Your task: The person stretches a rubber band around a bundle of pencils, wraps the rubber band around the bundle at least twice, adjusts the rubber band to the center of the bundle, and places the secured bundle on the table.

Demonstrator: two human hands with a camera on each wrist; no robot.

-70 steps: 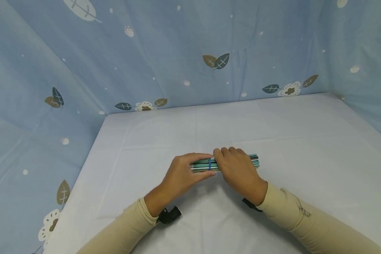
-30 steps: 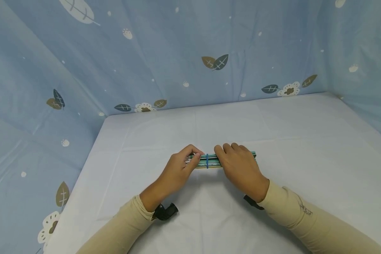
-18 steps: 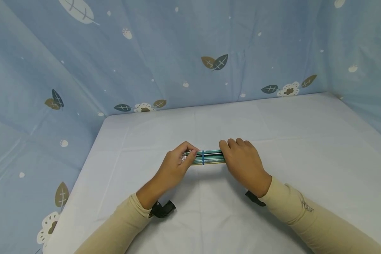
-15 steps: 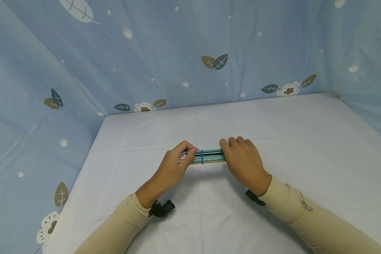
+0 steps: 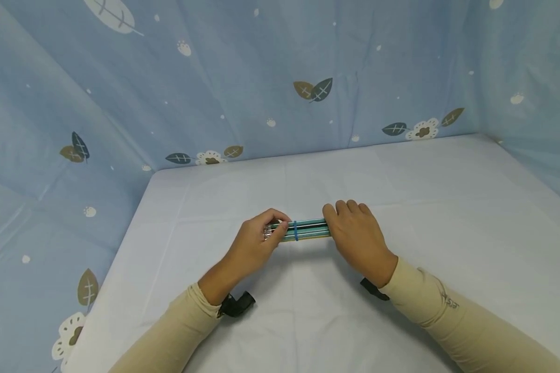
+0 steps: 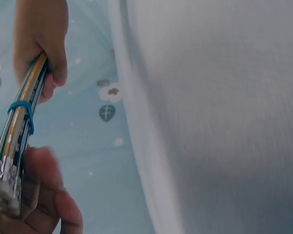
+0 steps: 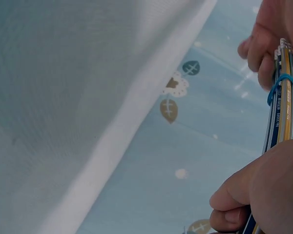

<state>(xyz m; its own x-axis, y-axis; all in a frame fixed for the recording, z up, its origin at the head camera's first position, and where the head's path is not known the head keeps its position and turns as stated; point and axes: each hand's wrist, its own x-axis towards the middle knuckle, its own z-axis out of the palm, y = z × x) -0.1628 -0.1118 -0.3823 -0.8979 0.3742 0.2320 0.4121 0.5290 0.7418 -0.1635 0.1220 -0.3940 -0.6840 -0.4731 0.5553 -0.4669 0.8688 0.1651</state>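
A bundle of pencils [image 5: 310, 229], mostly teal with a yellow and a dark one, lies level between both hands above the table. A blue rubber band [image 5: 296, 230] circles it near the left hand. My left hand [image 5: 253, 242] holds the left end between thumb and fingers, where metal ferrules and erasers [image 6: 7, 187] show in the left wrist view. My right hand [image 5: 358, 239] is wrapped round the other end, knuckles up, hiding that end in the head view. In the right wrist view the band [image 7: 283, 87] sits close to the left hand's fingers.
A white cloth covers the table [image 5: 298, 181]. Blue curtains [image 5: 261, 77] printed with leaves and flowers hang behind it and at both sides. Black wrist cameras [image 5: 237, 304] are strapped under the beige sleeves.
My left hand, earlier spread along the bundle past the band, now grips its eraser end. The bundle has moved left and slightly up in the head view; more of it shows between the hands.
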